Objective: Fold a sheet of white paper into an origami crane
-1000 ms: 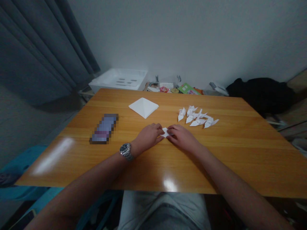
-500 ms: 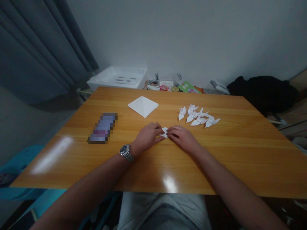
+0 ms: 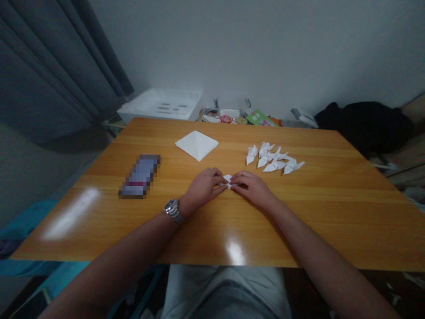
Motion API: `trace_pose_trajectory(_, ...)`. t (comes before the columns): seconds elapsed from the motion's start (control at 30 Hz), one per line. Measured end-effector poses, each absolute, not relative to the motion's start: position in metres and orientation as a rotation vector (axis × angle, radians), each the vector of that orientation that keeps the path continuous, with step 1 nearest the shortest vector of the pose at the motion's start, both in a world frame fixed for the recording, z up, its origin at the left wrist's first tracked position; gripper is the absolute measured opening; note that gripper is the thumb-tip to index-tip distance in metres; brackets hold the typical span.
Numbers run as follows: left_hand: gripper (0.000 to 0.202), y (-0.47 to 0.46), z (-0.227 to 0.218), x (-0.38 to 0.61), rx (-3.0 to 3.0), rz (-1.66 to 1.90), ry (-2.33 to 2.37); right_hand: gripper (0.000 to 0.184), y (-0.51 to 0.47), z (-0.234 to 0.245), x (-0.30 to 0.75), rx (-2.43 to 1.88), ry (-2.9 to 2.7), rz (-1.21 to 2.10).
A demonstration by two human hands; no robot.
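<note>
Between my two hands, low over the middle of the wooden table (image 3: 212,230), is a small folded piece of white paper (image 3: 228,178). My left hand (image 3: 206,184), with a metal watch (image 3: 173,210) on its wrist, pinches the paper's left side. From the other side, my right hand (image 3: 249,186) grips its right part between thumb and fingers. Much of the paper is hidden behind the fingertips. Beyond the right hand lie several folded white paper cranes (image 3: 274,160) in a loose group.
A stack of white paper (image 3: 197,145) lies turned like a diamond at the back. To the left is a phone (image 3: 139,176), blurred out. Behind the table stand a white foam box (image 3: 162,104), a green packet (image 3: 260,118) and a dark cloth heap (image 3: 365,126).
Both hands stay on the folded paper with almost the same grip. The fingers have shifted only slightly, and the whole view has moved a little.
</note>
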State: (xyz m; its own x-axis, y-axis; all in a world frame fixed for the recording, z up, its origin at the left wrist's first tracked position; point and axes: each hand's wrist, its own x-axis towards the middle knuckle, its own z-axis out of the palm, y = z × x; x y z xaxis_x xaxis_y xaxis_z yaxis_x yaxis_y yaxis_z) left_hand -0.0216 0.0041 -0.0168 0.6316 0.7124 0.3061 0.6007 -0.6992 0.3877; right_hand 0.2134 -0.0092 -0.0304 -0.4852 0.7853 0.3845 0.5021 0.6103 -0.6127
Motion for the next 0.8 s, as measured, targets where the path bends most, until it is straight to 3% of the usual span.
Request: trace_pose_trajectory(0.8, 0.015, 0.0074, -0.0223, -0.0129, 2.394, 0.725, 1.175, 0.006, -0.0123, -0.0242, 0.2043, -1.092, -2.117, 0.582)
